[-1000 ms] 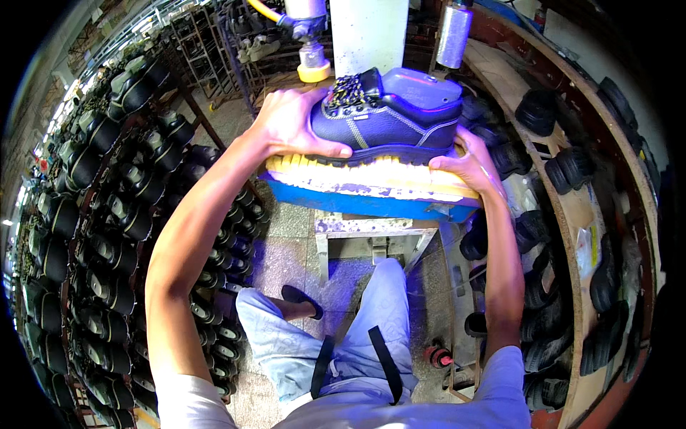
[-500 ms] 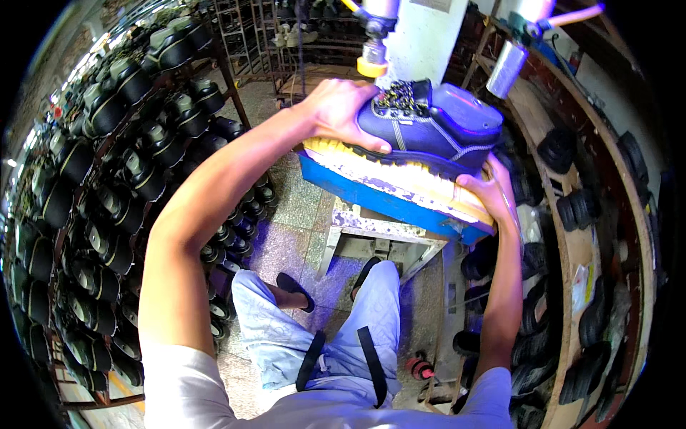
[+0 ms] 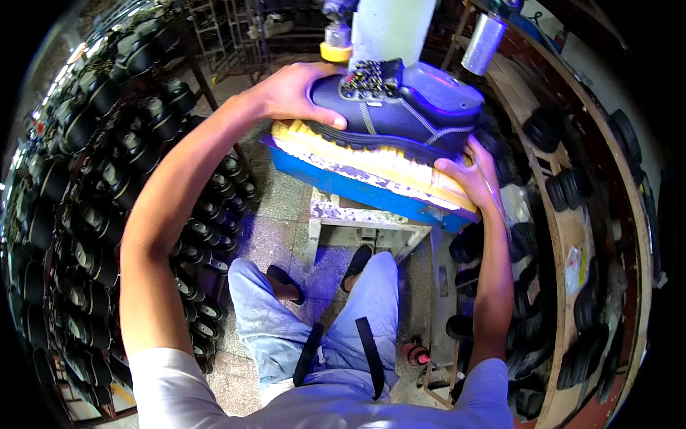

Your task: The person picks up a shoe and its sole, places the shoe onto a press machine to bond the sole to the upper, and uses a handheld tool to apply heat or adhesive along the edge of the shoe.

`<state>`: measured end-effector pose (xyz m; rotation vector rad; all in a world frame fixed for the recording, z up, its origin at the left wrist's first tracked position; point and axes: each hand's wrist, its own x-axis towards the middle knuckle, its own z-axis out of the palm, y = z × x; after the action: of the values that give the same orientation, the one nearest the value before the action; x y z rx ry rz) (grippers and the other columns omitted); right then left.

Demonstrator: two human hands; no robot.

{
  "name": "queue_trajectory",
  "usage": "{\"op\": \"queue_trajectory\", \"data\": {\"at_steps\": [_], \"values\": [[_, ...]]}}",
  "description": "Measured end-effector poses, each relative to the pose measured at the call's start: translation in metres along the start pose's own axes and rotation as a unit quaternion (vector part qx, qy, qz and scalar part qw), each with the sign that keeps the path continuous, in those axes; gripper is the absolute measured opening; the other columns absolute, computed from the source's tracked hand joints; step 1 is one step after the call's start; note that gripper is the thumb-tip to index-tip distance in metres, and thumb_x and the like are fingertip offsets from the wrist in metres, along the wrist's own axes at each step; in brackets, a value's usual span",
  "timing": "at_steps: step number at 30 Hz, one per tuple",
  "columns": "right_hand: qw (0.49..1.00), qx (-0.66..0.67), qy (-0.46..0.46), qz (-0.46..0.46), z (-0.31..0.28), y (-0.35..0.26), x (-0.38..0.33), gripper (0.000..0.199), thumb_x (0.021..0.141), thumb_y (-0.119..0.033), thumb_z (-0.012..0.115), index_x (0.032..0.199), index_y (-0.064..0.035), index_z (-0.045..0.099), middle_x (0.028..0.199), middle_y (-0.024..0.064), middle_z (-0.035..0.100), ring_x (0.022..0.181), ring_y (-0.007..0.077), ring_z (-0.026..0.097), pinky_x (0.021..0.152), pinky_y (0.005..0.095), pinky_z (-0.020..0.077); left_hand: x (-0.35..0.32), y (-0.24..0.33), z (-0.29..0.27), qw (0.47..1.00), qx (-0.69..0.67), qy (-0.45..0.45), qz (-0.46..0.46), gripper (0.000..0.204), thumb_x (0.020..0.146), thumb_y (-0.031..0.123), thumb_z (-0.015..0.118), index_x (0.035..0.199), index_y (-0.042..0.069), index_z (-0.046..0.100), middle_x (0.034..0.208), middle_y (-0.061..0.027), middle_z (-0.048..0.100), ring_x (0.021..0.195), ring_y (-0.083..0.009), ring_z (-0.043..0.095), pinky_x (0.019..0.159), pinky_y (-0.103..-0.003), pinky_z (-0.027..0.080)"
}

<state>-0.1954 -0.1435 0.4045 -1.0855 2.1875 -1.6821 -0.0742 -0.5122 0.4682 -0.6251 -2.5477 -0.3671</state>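
A dark work shoe [image 3: 393,114] with laces and a plastic last in its opening sits on a yellow pad [image 3: 336,151]. Under the pad is a blue base [image 3: 343,187], part of a machine with a pale metal stand. My left hand [image 3: 296,93] is wrapped round the toe, its thumb along the near side just above the sole. At the heel, my right hand [image 3: 471,175] grips the back of the shoe low down by the sole, with its fingers partly hidden behind. The shoe's far side cannot be seen.
Above the shoe hang a yellow-tipped press head [image 3: 336,51] and a metal cylinder [image 3: 486,44]. Racks of dark lasted shoes [image 3: 96,193] fill the left side. On the right, a wooden shelf [image 3: 564,286] bears several black soles. A red and black object [image 3: 416,354] lies low on the right.
The view has shifted, so the shoe, machine and both hands appear a little further left and higher. Both hands keep their hold on toe and heel.
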Motion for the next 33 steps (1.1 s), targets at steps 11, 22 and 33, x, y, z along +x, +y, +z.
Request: {"op": "queue_trajectory", "data": {"at_steps": [11, 22, 33], "values": [[1.0, 0.003, 0.001, -0.008, -0.01, 0.015, 0.002, 0.067, 0.078, -0.015, 0.087, 0.135, 0.0017, 0.057, 0.132, 0.0157, 0.066, 0.123, 0.0236, 0.062, 0.112, 0.0375, 0.0437, -0.057, 0.005, 0.019, 0.913, -0.338, 0.106, -0.202, 0.079, 0.087, 0.013, 0.083, 0.155, 0.007, 0.044, 0.14, -0.0105, 0.063, 0.106, -0.0125, 0.063, 0.085, -0.027, 0.056], [1.0, -0.025, 0.009, -0.009, -0.005, 0.008, 0.007, 0.057, 0.078, -0.012, 0.087, 0.129, 0.002, 0.063, 0.126, 0.0122, 0.07, 0.117, 0.0199, 0.063, 0.109, 0.0356, 0.0455, -0.053, -0.006, 0.01, 0.926, -0.304, 0.062, -0.216, 0.071, 0.096, 0.016, 0.074, 0.159, 0.011, 0.04, 0.115, -0.0006, 0.066, 0.084, -0.0054, 0.057, 0.073, -0.024, 0.05], [0.998, 0.05, 0.041, -0.006, -0.006, 0.002, -0.006, 0.067, 0.102, -0.042, 0.065, 0.15, 0.0011, 0.047, 0.146, 0.0151, 0.057, 0.136, 0.022, 0.051, 0.117, 0.0366, 0.035, -0.037, -0.014, 0.014, 0.91, -0.347, 0.037, -0.224, 0.064, 0.103, 0.015, 0.064, 0.16, 0.01, 0.037, 0.116, 0.0015, 0.063, 0.077, -0.004, 0.051, 0.066, -0.021, 0.044]]}}
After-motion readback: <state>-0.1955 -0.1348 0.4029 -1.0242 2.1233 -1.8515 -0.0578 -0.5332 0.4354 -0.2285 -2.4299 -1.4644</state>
